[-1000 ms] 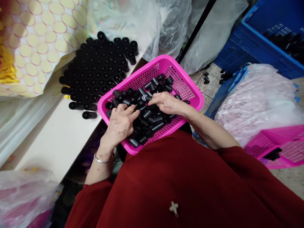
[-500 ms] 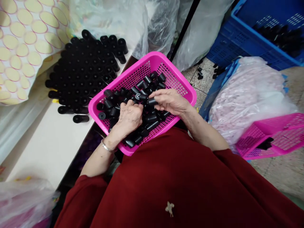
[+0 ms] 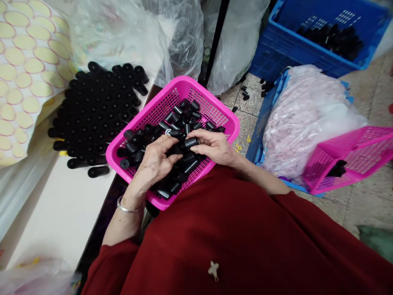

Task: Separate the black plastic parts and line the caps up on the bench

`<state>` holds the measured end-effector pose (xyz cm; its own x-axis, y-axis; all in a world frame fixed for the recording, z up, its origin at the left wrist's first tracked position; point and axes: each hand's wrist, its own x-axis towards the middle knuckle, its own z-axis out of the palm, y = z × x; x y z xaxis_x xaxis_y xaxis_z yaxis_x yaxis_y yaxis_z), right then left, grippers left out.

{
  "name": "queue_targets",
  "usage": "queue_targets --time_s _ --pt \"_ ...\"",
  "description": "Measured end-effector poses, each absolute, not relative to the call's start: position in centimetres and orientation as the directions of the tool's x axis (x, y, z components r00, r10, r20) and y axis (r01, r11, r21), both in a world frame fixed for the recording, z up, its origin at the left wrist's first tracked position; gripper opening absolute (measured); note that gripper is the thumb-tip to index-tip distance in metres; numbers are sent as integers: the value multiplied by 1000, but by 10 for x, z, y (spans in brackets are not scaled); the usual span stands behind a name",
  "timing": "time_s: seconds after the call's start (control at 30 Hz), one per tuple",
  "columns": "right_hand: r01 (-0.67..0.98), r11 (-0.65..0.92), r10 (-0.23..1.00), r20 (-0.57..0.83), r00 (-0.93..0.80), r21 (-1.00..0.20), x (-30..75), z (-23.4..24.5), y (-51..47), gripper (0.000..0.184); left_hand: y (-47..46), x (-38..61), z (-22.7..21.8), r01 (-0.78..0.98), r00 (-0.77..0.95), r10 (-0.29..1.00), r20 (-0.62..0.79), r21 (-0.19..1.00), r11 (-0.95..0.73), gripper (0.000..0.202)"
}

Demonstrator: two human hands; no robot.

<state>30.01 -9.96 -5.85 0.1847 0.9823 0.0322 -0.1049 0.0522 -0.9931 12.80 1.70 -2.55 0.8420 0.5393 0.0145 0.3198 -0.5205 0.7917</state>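
Loose short black plastic cylinders [image 3: 189, 166] fill much of a pink mesh basket [image 3: 225, 119] in front of my body. My right hand [image 3: 213, 145] pinches one black cylinder [image 3: 192, 142] between thumb and fingers, above the pile. My left hand [image 3: 158, 159] is over the basket's left half, thumb and forefinger apart, with dark parts showing in the gap between them. One cylinder by the left fingertips shows a pale ringed end [image 3: 168, 132].
Black cylinders [image 3: 98, 102] stand packed together on the white table [image 3: 70, 205] at left. Plastic bags [image 3: 123, 37] lie behind them. At right are a blue crate [image 3: 264, 57] with black parts, a bag of pale pink pieces [image 3: 307, 119] and another pink basket [image 3: 319, 168].
My left hand has opened from closed fingers down in the pile to thumb and forefinger apart. The right hand still holds a black cylinder. The whole view has shifted slightly.
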Motion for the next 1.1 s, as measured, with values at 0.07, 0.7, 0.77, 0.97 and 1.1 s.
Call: queue_targets --time_s 0.07,0.7,0.77,0.97,1.1 --pt "-65 50 978 36 204 -997 301 -58 -104 28 17 132 -24 311 859 511 -20 814 -490 21" --pt "-152 101 960 56 276 -983 302 -70 -101 28 17 137 -30 239 836 547 -46 927 -289 28" --pt "-104 105 966 76 249 -989 302 -73 -102 30 17 136 -30 237 843 536 -51 929 -285 28" --pt "313 207 973 227 29 -927 301 -71 -100 52 14 141 -36 258 835 546 -68 925 -279 33" --pt "523 158 986 106 -129 -838 309 -61 -93 66 17 132 -31 279 776 631 15 888 -364 39"
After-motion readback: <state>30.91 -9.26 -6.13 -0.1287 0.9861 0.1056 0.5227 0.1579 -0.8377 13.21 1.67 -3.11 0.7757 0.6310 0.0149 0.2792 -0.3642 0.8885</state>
